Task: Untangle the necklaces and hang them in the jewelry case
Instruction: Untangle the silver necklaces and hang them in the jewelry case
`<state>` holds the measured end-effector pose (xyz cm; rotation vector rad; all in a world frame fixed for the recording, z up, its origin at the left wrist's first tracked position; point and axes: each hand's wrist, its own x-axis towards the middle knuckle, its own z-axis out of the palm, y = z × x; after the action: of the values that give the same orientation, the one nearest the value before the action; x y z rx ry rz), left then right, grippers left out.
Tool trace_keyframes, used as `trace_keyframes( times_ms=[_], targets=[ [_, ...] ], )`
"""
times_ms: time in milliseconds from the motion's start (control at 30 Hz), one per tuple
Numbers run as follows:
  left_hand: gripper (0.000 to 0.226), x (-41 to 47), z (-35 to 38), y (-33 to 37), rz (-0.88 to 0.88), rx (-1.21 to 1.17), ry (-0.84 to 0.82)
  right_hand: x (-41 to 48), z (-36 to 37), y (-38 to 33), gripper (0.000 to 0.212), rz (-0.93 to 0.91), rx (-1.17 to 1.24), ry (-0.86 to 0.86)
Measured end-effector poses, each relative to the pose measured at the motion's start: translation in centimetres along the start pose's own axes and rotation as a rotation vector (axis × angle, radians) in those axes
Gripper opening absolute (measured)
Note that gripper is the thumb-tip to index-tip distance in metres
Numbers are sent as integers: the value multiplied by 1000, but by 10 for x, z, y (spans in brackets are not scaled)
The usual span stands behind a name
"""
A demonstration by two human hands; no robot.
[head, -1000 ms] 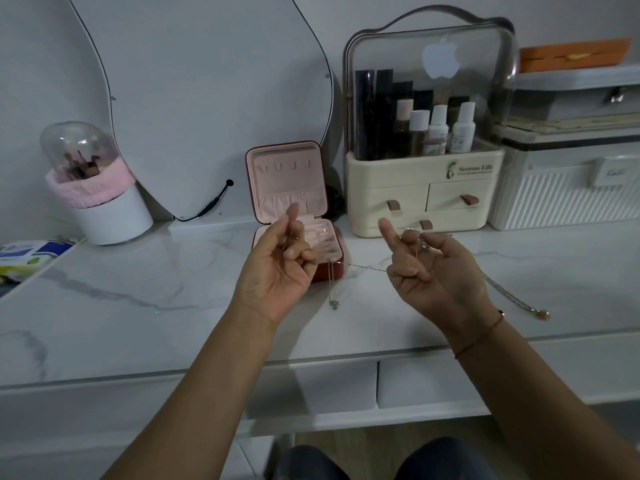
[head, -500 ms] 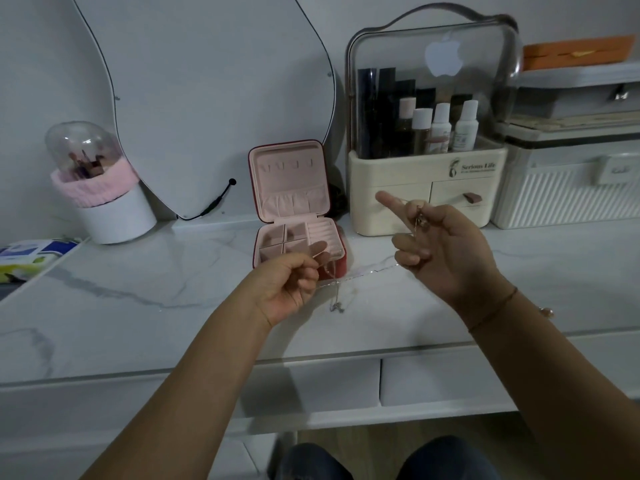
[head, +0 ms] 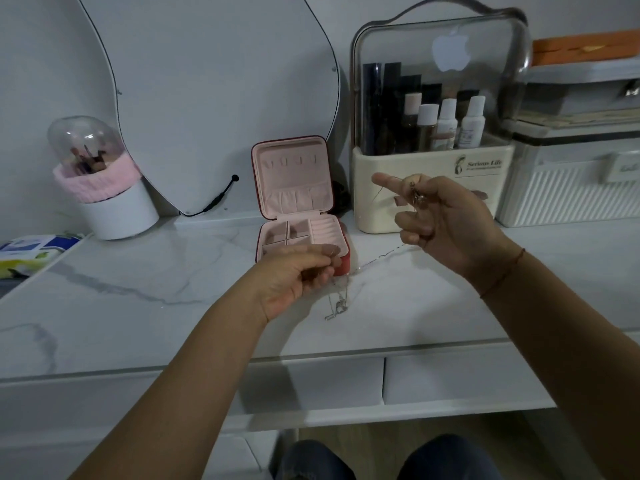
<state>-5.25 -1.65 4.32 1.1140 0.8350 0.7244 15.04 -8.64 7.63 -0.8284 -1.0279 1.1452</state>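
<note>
My left hand (head: pixel 294 278) was low over the table (head: pixel 138 289), just in front of the case's near right corner. Its fingers were curled in and pinched a thin chain (head: pixel 377 259) against the thumb. From that pinch a short loop hung down, ending in a small silver pendant (head: pixel 337 306). I could not tell whether the pendant touched the marble or hung just above it.

The chain ran taut, up and to the right, to my right hand (head: pixel 446 230), which I held higher, in front of the organizer (head: pixel 433 216). That hand's index finger pointed straight out to the left and the other fingers were curled. A small bunch of the necklaces (head: pixel 417 197) was gripped near the thumb. I could not make out how the strands were knotted there. A fine strand also slanted down from under the index finger. A thin red bracelet (head: pixel 505 275) circled that wrist.

The case (head: pixel 294 188) stood open between the mirror (head: pixel 207 81) and the organizer. Its pink lid was upright, with a row of hooks near the top and a pocket below. Nothing hung on the hooks. The tray's compartments faced up, just behind my left fingers.

A brush holder (head: pixel 104 188) with a pink band stood at far left.
</note>
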Motion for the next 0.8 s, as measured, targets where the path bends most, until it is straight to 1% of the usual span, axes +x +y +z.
trace_keyframes(
  times_ms=[100,167,267,367,534,701,801],
  targets=[
    [19,2,-6,-4,83,68,98,6,2,-8,23,12,-37,-16],
    [20,3,-10,-7,156,199,167,11,6,-15,25,16,-78,-29],
    [18,2,-17,-11,239,366,218,19,9,-25,24,20,-139,-48],
    [18,2,-24,-12,285,502,255,25,11,-33,23,34,-157,-54],
    [17,2,-37,-11,317,738,239,32,18,-43,24,33,-206,-59],
    [12,1,-48,-11,295,747,256,37,29,-57,23,-17,-252,-64],
    [12,-1,-55,-9,274,795,244,40,30,-64,24,-45,-285,-53]
  ],
)
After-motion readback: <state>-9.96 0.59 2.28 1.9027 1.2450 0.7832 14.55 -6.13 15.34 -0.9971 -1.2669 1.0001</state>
